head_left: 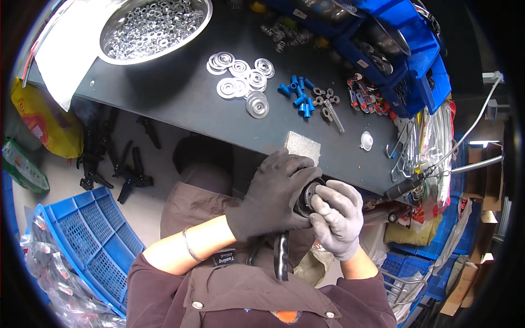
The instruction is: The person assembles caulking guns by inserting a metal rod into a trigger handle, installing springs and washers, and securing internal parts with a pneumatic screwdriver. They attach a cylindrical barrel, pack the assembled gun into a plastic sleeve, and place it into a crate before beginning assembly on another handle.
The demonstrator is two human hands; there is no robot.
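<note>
Both gloved hands meet just off the near edge of the worktop (180, 104). Left hand (273, 194), dark glove, has its fingers clenched around a black round part (306, 198). Right hand (338, 217), grey glove, has its fingers closed on the part's face. A black curved bar (281, 254) hangs below. Judged progress: assembly of this part is under way. Washers (243, 79), blue sleeves (299, 93) and a bolt (334, 117) lie unused farther off, so fitting appears to remain.
</note>
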